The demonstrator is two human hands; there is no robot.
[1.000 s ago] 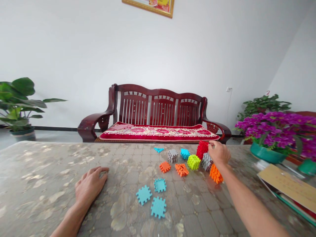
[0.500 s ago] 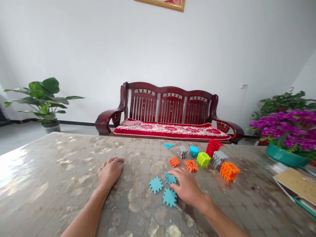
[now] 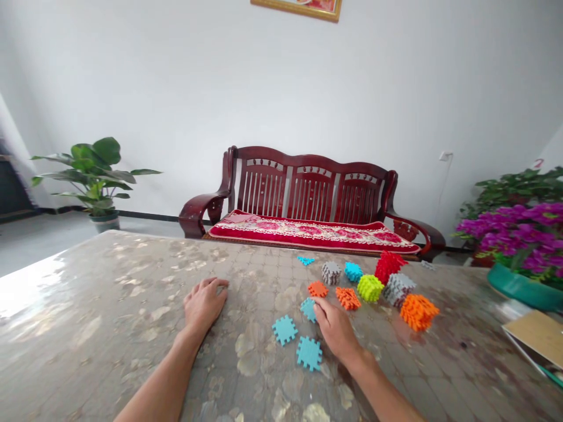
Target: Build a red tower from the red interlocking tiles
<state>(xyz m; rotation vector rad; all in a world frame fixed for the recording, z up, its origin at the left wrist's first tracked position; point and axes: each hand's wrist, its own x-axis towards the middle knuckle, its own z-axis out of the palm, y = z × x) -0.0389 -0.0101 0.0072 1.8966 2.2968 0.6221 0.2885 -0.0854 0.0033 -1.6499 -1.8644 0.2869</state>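
My left hand (image 3: 206,302) lies palm down on the table (image 3: 145,328), fingers outstretched and holding nothing. With its fingers closed together, my right hand (image 3: 335,329) grips the right edge of a light blue interlocking tile (image 3: 308,309); part of that tile is hidden behind the fingers. Two more light blue tiles lie flat nearer me: one on the left (image 3: 285,330) and another on the right (image 3: 309,353). Just beyond my right fingertips are a flat orange-red tile (image 3: 317,289) and a small pile of orange tiles (image 3: 348,298).
Stacks of grey (image 3: 331,273), blue (image 3: 353,271), yellow-green (image 3: 370,288), red (image 3: 390,266) and orange tiles (image 3: 419,312) stand at the right back. A flower pot (image 3: 523,287) and a brown book (image 3: 536,334) occupy the right side. A wooden bench (image 3: 308,187) stands beyond the table.
My right hand's fingers have drawn together on the right side of the far light blue tile, which now looks slightly turned. My left hand stays resting. The view has shifted slightly left.
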